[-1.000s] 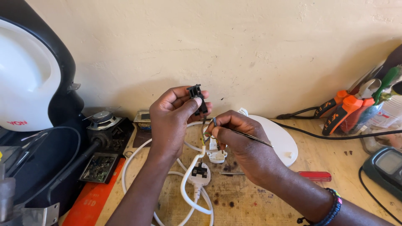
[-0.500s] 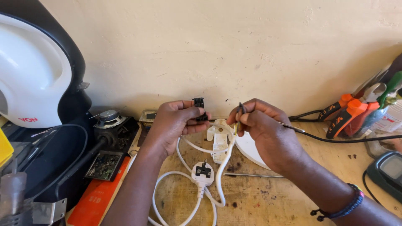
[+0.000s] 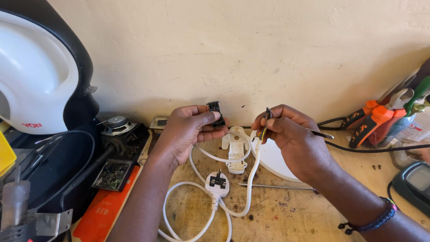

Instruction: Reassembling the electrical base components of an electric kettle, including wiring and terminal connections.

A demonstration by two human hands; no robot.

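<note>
Holding a small black part [image 3: 215,112] up near the wall, the left hand [image 3: 188,132] pinches it tight between thumb and fingers, with the wrist bent and the arm coming up from below. The right hand [image 3: 291,139] is closed around the bare end of the white cord [image 3: 251,179] and a thin dark tool [image 3: 313,132] that pokes out to the right. The cord loops down on the wooden bench [image 3: 277,215] to a white plug [image 3: 217,183]. A white casing [image 3: 236,150] lies between the two hands. Half a second ago the hands were close together; now they sit a bit further apart, and the black part is tipped more upright.
</note>
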